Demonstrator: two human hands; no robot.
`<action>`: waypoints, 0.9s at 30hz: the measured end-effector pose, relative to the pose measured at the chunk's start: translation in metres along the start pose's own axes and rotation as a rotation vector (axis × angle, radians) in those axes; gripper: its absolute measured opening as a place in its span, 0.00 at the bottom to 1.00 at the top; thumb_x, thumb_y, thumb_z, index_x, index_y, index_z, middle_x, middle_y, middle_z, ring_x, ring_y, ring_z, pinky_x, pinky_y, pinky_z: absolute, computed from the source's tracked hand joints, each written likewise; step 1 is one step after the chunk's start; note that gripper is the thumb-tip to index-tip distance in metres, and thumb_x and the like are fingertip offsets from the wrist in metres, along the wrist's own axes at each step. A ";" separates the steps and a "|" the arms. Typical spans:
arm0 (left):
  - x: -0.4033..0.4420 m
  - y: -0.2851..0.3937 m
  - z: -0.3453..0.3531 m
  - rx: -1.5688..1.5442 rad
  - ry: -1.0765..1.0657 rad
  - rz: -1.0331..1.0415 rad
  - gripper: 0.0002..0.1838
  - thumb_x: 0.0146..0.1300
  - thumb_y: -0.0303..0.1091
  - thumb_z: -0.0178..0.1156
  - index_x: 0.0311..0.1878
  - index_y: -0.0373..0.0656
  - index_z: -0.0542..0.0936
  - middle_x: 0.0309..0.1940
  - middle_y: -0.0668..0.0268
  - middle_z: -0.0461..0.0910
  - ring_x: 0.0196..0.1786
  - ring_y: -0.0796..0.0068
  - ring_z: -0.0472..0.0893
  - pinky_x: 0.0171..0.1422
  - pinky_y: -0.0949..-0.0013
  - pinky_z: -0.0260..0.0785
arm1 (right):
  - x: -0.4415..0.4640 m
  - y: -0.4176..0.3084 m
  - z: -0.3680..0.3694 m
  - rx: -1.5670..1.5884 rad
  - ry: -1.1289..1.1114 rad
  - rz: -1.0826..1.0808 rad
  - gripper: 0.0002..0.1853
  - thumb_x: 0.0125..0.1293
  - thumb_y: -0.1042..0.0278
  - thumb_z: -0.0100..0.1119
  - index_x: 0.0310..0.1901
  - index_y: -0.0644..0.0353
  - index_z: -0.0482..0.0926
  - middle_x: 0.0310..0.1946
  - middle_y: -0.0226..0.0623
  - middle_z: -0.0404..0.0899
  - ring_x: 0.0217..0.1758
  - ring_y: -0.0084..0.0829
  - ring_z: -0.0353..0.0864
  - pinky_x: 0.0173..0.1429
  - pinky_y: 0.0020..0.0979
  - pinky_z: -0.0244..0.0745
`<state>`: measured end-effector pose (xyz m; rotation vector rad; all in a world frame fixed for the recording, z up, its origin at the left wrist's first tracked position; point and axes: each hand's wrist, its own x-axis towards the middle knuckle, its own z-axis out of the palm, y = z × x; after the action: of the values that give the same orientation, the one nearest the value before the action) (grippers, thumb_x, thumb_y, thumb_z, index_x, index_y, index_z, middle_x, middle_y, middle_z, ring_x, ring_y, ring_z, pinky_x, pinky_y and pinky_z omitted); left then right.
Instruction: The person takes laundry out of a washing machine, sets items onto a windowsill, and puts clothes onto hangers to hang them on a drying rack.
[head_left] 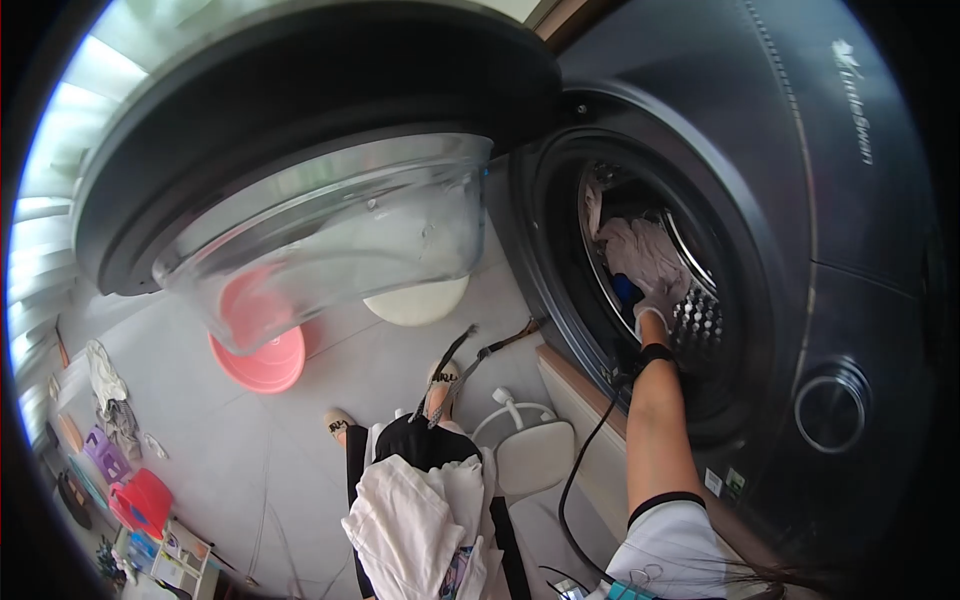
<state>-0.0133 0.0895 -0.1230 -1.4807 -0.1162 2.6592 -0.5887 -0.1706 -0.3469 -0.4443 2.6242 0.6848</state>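
- The cloth (640,250) I reach for is pale pinkish-grey and looks soft.
- It is crumpled, bunched in loose folds.
- It lies inside the drum (700,325), my right hand (655,300) at its lower end; I can't tell how firmly my fingers hold it.

Front-loading washing machine (870,270): dark grey; dial (832,405) silver-rimmed. Drum garment (645,255): dusty pink. Item beside it (627,290): blue. Foreground garment (402,515): white. Wristband (656,353): black. Round basin (262,368): coral pink. Floor tiles (260,440): light grey.
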 end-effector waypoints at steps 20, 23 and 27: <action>0.002 -0.070 0.014 -0.350 0.137 0.232 0.35 0.41 0.22 0.63 0.59 0.33 0.71 0.51 0.56 0.78 0.58 0.61 0.75 0.69 0.63 0.59 | -0.176 0.018 -0.014 0.969 0.159 -0.950 0.08 0.47 0.71 0.56 0.29 0.66 0.75 0.25 0.45 0.76 0.31 0.38 0.77 0.40 0.36 0.71; 0.032 -0.104 0.024 -0.422 0.185 0.326 0.34 0.42 0.23 0.63 0.59 0.33 0.71 0.51 0.56 0.78 0.58 0.61 0.75 0.69 0.63 0.60 | -0.232 0.111 -0.010 1.015 -0.488 -1.171 0.09 0.45 0.74 0.57 0.31 0.66 0.75 0.28 0.30 0.74 0.35 0.20 0.72 0.42 0.27 0.70; 0.046 -0.111 0.055 -0.469 0.141 0.446 0.29 0.48 0.28 0.58 0.58 0.31 0.71 0.49 0.53 0.79 0.53 0.58 0.78 0.66 0.60 0.65 | -0.295 0.210 -0.027 0.839 -1.357 -1.264 0.24 0.44 0.72 0.58 0.47 0.68 0.78 0.40 0.32 0.78 0.46 0.23 0.74 0.54 0.25 0.67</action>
<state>-0.0790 0.2043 -0.1207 -2.0375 -0.4816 2.9983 -0.4210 0.0495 -0.1114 -0.7904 0.8158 -0.4547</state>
